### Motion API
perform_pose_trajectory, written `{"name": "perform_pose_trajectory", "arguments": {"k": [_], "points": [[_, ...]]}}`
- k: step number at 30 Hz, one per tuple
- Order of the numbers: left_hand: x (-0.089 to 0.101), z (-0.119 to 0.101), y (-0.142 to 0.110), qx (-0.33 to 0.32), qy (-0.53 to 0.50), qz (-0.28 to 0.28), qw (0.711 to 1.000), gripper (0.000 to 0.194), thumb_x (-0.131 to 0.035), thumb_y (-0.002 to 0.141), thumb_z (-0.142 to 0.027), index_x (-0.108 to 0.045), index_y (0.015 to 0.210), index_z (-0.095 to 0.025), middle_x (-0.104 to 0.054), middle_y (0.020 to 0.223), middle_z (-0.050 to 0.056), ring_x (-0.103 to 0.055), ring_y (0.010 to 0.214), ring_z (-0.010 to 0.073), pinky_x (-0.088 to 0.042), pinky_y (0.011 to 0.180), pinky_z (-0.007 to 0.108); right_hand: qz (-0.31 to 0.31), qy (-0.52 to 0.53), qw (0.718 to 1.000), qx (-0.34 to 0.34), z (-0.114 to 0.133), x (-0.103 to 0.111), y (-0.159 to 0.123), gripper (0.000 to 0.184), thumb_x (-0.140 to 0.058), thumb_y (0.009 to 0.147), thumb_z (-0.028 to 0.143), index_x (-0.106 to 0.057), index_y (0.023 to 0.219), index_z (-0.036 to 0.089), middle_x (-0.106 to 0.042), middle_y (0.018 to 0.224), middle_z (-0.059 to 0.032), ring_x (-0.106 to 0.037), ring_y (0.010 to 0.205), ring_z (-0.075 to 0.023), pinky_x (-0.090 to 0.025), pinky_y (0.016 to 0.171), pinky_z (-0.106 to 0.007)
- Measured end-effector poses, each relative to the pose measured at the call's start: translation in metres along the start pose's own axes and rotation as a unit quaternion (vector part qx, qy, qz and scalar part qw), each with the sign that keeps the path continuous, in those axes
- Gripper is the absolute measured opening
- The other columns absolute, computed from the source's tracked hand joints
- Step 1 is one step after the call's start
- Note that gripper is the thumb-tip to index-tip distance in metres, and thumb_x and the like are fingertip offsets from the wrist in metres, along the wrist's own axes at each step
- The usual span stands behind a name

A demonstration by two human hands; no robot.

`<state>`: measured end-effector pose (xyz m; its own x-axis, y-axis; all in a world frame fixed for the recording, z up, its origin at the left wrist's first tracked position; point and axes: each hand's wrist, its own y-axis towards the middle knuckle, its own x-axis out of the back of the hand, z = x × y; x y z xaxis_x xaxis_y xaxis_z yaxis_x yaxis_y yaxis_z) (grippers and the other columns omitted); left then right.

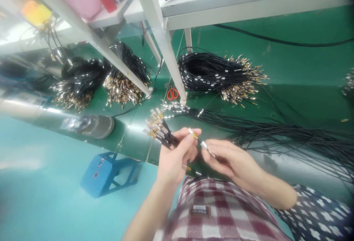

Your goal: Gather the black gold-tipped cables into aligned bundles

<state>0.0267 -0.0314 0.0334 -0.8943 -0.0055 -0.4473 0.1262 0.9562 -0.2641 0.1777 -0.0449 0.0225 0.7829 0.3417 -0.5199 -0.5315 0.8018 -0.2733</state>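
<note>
My left hand [177, 152] is closed around a bunch of black cables [166, 136], whose metal and yellow connector ends fan out to the upper left. Between its thumb and forefinger it also pinches the yellow-and-metal tip of a single cable [194, 134]. My right hand [226, 156] grips that same cable a little further along, beside a white label [204, 145]. Another connector end [187, 167] pokes out below my left hand. Behind both hands, a long spread of loose black cables [265, 126] with white labels lies on the green bench.
Coiled cable bundles [212, 71] lie on the green bench [298, 67], with more bundles [124, 82] at left. Orange-handled scissors [172, 93] rest by a white shelf post [173, 60]. A grey cylindrical tool [96, 126] lies near the bench edge; a blue stool [102, 172] stands below.
</note>
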Motion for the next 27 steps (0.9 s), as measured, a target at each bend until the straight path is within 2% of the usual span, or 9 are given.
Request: {"name": "perform_pose_trajectory", "arguments": {"k": [4, 8, 12, 14, 18, 22, 24, 27], "points": [[-0.004, -0.002, -0.002, 0.006, 0.014, -0.032, 0.999, 0.015, -0.076, 0.073, -0.032, -0.076, 0.080, -0.019, -0.050, 0.054, -0.004, -0.035, 0.040, 0.0030, -0.027, 0.042, 0.021, -0.007, -0.095, 0.995, 0.043, 0.001, -0.006, -0.001, 0.038, -0.043, 0.093, 0.048, -0.056, 0.074, 0.018, -0.037, 0.038, 0.0092, -0.025, 0.037, -0.0064, -0.021, 0.043, -0.023], [-0.009, -0.003, -0.003, -0.002, 0.032, -0.079, 0.996, 0.018, -0.076, 0.071, -0.033, -0.074, 0.077, -0.017, -0.041, 0.043, -0.007, -0.030, 0.038, 0.0037, -0.031, 0.041, 0.020, -0.060, -0.181, 0.980, 0.060, 0.001, -0.012, -0.001, 0.039, -0.043, 0.094, 0.049, -0.057, 0.074, 0.019, -0.040, 0.041, 0.0078, -0.032, 0.039, -0.0070, -0.026, 0.044, -0.023], [-0.012, -0.002, -0.005, 0.002, 0.020, -0.098, 0.995, 0.018, -0.077, 0.071, -0.033, -0.071, 0.076, -0.017, -0.041, 0.045, -0.007, -0.031, 0.039, 0.0032, -0.035, 0.042, 0.019, -0.097, -0.303, 0.941, 0.119, 0.000, -0.013, 0.000, 0.039, -0.043, 0.095, 0.043, -0.052, 0.065, 0.020, -0.039, 0.047, 0.0061, -0.034, 0.044, -0.0073, -0.028, 0.047, -0.023], [-0.012, -0.001, -0.005, 0.002, 0.014, -0.102, 0.995, 0.019, -0.078, 0.069, -0.033, -0.070, 0.075, -0.017, -0.045, 0.048, -0.007, -0.033, 0.040, 0.0026, -0.035, 0.042, 0.017, -0.101, -0.354, 0.919, 0.138, -0.001, -0.013, 0.000, 0.039, -0.041, 0.096, 0.041, -0.054, 0.067, 0.019, -0.045, 0.052, 0.0045, -0.038, 0.048, -0.0074, -0.030, 0.051, -0.024], [-0.012, -0.002, -0.004, -0.005, 0.013, -0.105, 0.994, 0.022, -0.080, 0.068, -0.032, -0.067, 0.074, -0.016, -0.052, 0.055, -0.006, -0.036, 0.041, 0.0016, -0.034, 0.041, 0.016, -0.103, -0.422, 0.889, 0.145, -0.001, -0.013, 0.000, 0.038, -0.038, 0.098, 0.039, -0.060, 0.074, 0.019, -0.054, 0.060, 0.0021, -0.043, 0.052, -0.0078, -0.031, 0.054, -0.024], [-0.012, -0.002, -0.002, -0.013, 0.030, -0.120, 0.992, 0.025, -0.082, 0.065, -0.030, -0.063, 0.072, -0.015, -0.060, 0.063, -0.004, -0.036, 0.040, 0.0004, -0.033, 0.039, 0.016, -0.123, -0.455, 0.868, 0.157, -0.002, -0.014, 0.001, 0.039, -0.040, 0.097, 0.038, -0.053, 0.066, 0.019, -0.049, 0.056, 0.0024, -0.040, 0.050, -0.0077, -0.027, 0.052, -0.025], [-0.011, -0.003, -0.001, -0.015, 0.035, -0.123, 0.992, 0.026, -0.084, 0.062, -0.029, -0.062, 0.069, -0.015, -0.062, 0.064, -0.003, -0.034, 0.039, -0.0001, -0.032, 0.039, 0.017, -0.123, -0.432, 0.881, 0.150, -0.001, -0.013, 0.002, 0.039, -0.042, 0.095, 0.039, -0.051, 0.063, 0.019, -0.045, 0.054, 0.0031, -0.037, 0.049, -0.0076, -0.026, 0.050, -0.024], [-0.008, -0.003, -0.001, -0.005, 0.042, -0.101, 0.994, 0.028, -0.082, 0.065, -0.037, -0.068, 0.076, -0.014, -0.058, 0.058, -0.003, -0.033, 0.037, 0.0004, -0.031, 0.039, 0.018, -0.084, -0.311, 0.942, 0.092, 0.003, -0.012, 0.005, 0.040, -0.042, 0.094, 0.046, -0.056, 0.067, 0.019, -0.039, 0.046, 0.0057, -0.033, 0.043, -0.0074, -0.025, 0.044, -0.023]]}}
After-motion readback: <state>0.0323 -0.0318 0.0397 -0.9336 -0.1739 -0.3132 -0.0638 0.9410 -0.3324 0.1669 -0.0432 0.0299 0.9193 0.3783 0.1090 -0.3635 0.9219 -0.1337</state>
